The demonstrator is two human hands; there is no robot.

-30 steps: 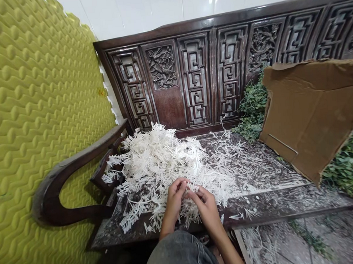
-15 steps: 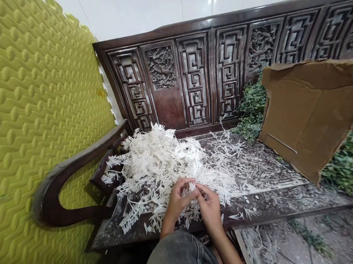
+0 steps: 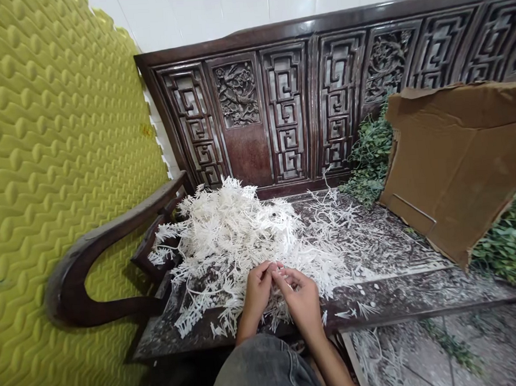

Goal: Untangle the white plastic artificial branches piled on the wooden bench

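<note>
A heap of white plastic sprigs (image 3: 238, 229) with needle-like leaves lies on the seat of a dark wooden bench (image 3: 413, 306). At the heap's front edge, my left hand (image 3: 258, 289) and my right hand (image 3: 303, 301) meet at the fingertips. Both pinch a small white piece, seemingly a plastic sprig; most of it is hidden by the fingers. More sprigs lie just under and behind the hands.
On the right a cardboard sheet (image 3: 452, 163) leans among green artificial foliage (image 3: 512, 236). A curved armrest (image 3: 76, 256) and a yellow foam mat (image 3: 54, 141) stand on the left. White scraps (image 3: 365, 309) litter the seat, and bits lie on the floor (image 3: 425, 351).
My fingertips have drawn closer together, closing the gap between the hands. The white piece between them shows less than before. The camera view has shifted slightly.
</note>
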